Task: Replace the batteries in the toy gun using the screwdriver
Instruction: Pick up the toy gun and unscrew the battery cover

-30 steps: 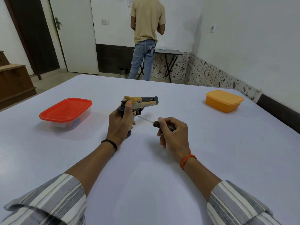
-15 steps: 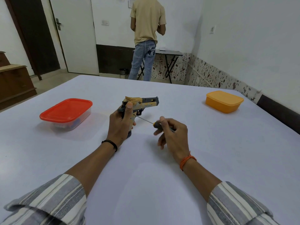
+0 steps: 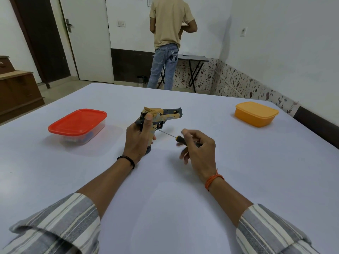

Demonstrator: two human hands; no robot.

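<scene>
A white surface (image 3: 183, 208) carries a toy gun (image 3: 161, 118) at centre, gripped upright by the left hand (image 3: 136, 140) around its handle (likely light, rigid plastic); the right hand (image 3: 199, 149) fingers pinch the screwdriver (image 3: 176, 137), tip at the grip.

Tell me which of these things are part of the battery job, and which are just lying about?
Part of the job:
toy gun, gripped by the left hand
screwdriver, held in the right hand, tip at the gun's grip

Just lying about:
red-lidded container
orange container
</scene>
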